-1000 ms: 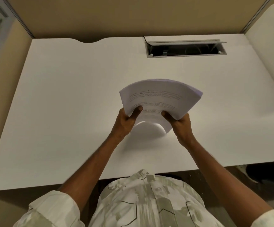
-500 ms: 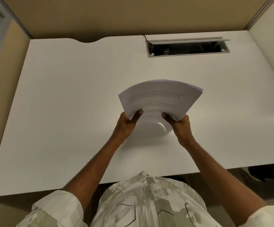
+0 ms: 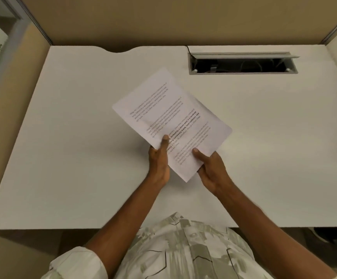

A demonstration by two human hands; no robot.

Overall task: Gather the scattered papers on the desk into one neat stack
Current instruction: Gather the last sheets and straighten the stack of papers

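A stack of white printed papers (image 3: 171,117) lies nearly flat over the middle of the white desk (image 3: 73,137), turned so its long side runs toward the far left. My left hand (image 3: 159,160) grips the stack's near left edge, thumb on top of the text. My right hand (image 3: 210,168) holds the near right edge, its thumb also pressed on the top sheet. The fingers of both hands are hidden under the papers. I cannot tell whether the stack's far end touches the desk.
An open cable hatch (image 3: 242,64) with dark wiring inside sits at the desk's back right. Tan partition panels (image 3: 163,19) wall in the back and sides. The desk's front edge (image 3: 63,228) runs just ahead of my shirt.
The papers stood curved and upright on their edge before; now they are laid down flat and rotated, with both hands still gripping the near end.
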